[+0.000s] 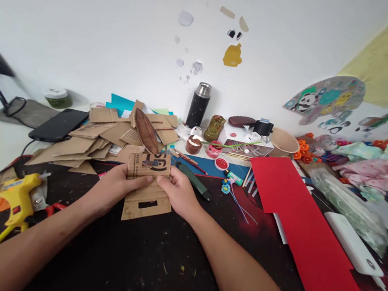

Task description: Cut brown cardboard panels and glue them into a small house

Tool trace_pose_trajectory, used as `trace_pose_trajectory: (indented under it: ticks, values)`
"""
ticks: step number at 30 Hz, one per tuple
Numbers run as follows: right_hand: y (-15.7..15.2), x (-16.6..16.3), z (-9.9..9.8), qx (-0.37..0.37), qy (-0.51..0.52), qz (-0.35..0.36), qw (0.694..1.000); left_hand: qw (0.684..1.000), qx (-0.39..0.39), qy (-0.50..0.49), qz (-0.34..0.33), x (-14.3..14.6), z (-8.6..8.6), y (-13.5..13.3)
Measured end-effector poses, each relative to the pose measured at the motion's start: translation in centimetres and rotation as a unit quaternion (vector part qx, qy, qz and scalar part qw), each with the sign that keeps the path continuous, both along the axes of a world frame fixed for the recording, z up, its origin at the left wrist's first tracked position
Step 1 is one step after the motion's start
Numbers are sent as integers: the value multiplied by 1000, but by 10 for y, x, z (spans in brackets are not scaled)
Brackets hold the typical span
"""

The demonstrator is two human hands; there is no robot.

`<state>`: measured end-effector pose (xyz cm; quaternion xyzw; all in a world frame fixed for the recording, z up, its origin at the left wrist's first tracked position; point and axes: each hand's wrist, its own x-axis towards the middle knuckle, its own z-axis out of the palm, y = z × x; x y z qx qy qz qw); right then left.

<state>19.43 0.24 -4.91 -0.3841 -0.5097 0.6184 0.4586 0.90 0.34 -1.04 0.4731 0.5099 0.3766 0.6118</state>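
Observation:
Between my two hands is a folded piece of brown cardboard (151,192) with black print on its upper flap and a rectangular slot cut in its lower part. My left hand (118,185) grips its left edge, thumb pressed on the front. On the right edge my right hand (181,190) does the same, and the two thumbs nearly meet at the fold. The fingers behind the cardboard are hidden. Just beyond it, a brown boat-shaped piece (145,130) leans on a pile of cut cardboard (78,146). A dark green pen-like tool (193,181) lies right beside my right hand.
A yellow glue gun (19,198) and red-handled scissors (51,208) lie at left. Red card (308,239) and a white power strip (354,242) stretch along the right. A black flask (199,105), paint pots (194,144) and a jar (214,128) stand at the back.

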Motion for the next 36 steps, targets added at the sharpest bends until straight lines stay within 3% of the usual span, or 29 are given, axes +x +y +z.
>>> trace_pose_trajectory:
  ticks: [15,28,36]
  values:
    - [1,-14,-4,34,-15,-21,999,998,22,6,54,7,-3,1]
    - [-1,1,0,9,2,24,1000,999,14,13,48,2,5,-2]
    - [2,-5,-4,26,-20,-4,999,998,14,8,68,3,-3,2]
